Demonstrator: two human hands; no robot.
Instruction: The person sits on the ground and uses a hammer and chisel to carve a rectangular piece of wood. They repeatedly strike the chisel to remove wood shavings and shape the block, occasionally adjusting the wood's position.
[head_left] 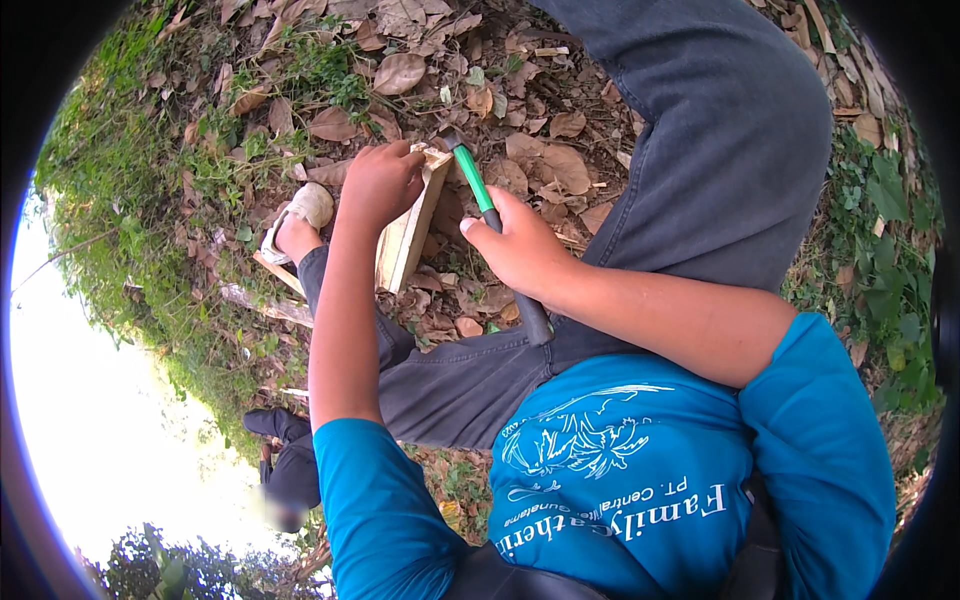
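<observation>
My right hand (522,246) is closed around the handle of a hammer (474,182), green toward the head and black at the grip. The dark hammer head is beside the far end of a pale wooden piece (407,244), made of boards joined at an edge. At that same end, my left hand (383,186) rests against the wood with its fingers curled in. Whatever is pinched between those fingertips is hidden or too small to see.
Dry brown leaves (400,74) and wood scraps cover the ground. My bent leg (725,150) rises at the right; a light shoe (311,206) is left of the wood. Another person (292,465) in dark clothes is at the lower left. Green plants (888,190) grow at the right.
</observation>
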